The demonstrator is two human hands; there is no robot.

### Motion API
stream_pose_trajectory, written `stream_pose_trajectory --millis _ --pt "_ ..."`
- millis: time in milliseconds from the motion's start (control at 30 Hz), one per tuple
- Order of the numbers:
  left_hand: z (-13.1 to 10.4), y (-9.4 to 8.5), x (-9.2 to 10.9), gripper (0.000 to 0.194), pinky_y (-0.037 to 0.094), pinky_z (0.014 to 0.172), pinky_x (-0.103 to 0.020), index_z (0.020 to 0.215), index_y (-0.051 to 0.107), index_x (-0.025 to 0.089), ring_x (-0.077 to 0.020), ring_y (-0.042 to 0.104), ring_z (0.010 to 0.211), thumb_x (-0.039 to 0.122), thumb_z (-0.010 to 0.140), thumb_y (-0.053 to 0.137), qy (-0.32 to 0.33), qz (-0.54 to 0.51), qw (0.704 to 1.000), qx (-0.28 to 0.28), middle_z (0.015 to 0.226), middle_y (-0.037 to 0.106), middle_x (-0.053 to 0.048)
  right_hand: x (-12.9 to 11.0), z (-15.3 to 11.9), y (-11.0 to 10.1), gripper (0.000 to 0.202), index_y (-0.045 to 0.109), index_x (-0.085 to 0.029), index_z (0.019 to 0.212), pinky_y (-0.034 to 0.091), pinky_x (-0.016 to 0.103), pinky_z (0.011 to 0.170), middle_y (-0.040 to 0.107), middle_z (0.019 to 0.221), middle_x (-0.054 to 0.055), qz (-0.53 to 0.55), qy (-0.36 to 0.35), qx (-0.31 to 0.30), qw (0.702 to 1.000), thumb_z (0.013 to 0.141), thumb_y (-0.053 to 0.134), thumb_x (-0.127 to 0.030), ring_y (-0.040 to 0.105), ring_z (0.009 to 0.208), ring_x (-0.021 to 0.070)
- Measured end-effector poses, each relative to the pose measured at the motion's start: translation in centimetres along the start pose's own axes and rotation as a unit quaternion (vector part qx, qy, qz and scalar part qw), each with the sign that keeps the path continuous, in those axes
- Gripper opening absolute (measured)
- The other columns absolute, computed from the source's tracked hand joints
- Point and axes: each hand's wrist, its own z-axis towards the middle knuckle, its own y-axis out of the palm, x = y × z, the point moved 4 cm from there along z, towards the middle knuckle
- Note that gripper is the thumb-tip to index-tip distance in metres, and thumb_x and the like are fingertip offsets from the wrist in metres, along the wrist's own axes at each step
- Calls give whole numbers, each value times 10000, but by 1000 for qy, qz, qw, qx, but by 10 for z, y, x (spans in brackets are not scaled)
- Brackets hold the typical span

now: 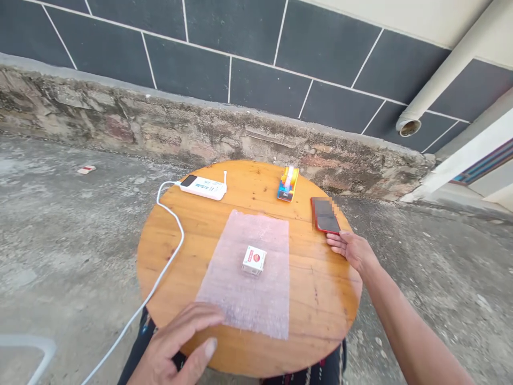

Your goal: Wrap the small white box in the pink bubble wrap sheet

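Observation:
A round wooden table [320, 299] stands before me on a concrete floor. A translucent sheet of bubble wrap [248, 289] lies flat on it, with a small white box [254, 260] bearing a red logo in its middle. My left hand [176, 345] rests spread at the near edge, fingertips touching the sheet's near left corner. My right hand [352, 248] lies at the right rim, fingers touching the near end of a red phone [324, 215]. Neither hand grips anything.
A white power bank [203, 187] lies at the table's far left, its white cable [168, 256] trailing off the left edge. A yellow and blue tape dispenser [288, 183] sits at the far edge. Behind runs a low stone ledge [160, 128], with a drainpipe [436, 80] at right.

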Motion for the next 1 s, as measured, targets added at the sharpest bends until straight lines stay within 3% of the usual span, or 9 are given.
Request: stream_pose_trajectory --millis 67,200,300,367,500,667,733,833,1000 --pt "3 2 -5 239 465 937 -321 977 728 285 -278 585 1037 292 739 699 56 43 998 6 1050 683 -67 -3 5 1 70 568 -122 789 536 239 433 700 703 137 -19 -1 8 1000 833 552 -71 667 529 183" --pt "4 14 -17 244 406 1004 -361 994 725 284 -294 520 1140 251 755 691 77 61 995 -10 1138 652 -76 -6 -3 2 70 556 -133 837 529 242 454 693 704 116 -40 -31 15 999 794 590 -90 660 552 181" --pt "8 18 -16 227 398 1002 -370 994 722 282 -288 513 1146 239 779 664 92 80 992 -12 1162 641 -74 -5 -29 6 204 562 -156 953 448 178 406 678 708 48 -52 -82 28 995 766 643 -153 606 515 131" --pt "15 19 -12 224 408 981 -366 997 717 278 -280 524 1127 232 790 645 113 115 987 0 1168 636 -71 -2 -55 20 289 602 -151 990 436 171 435 678 755 45 -75 -110 2 991 728 708 -217 592 558 120" --pt "31 28 -3 230 394 987 -398 1005 705 259 -288 510 1140 224 802 604 159 178 971 17 1187 623 -77 8 -110 78 360 638 -157 1070 503 274 693 657 1009 85 -242 -211 -190 928 769 681 -352 618 830 183" --pt "37 48 -3 272 404 966 -453 1024 654 219 -280 477 1141 132 802 523 184 258 948 -2 1214 585 -76 24 -141 142 632 454 -203 1336 381 436 1010 452 1377 108 -366 -365 -306 800 757 693 -285 416 1257 268" --pt "36 52 -5 262 397 971 -465 1005 637 209 -274 463 1143 106 798 513 183 268 946 -6 1217 575 -68 28 -141 155 649 418 -203 1363 336 454 1046 468 1367 108 -392 -393 -318 768 769 678 -249 414 1262 263" --pt "34 53 -7 252 388 983 -469 1004 619 212 -265 454 1149 100 804 513 190 269 944 -1 1222 570 -52 29 -138 164 548 453 -210 1329 374 441 1003 534 1303 93 -417 -408 -332 741 804 608 -188 478 1199 252" --pt "35 51 -8 243 393 981 -467 1002 612 221 -263 457 1148 109 810 515 194 268 944 4 1217 575 -44 26 -136 167 523 465 -220 1314 396 420 978 548 1288 75 -422 -410 -344 732 807 592 -186 501 1177 248"
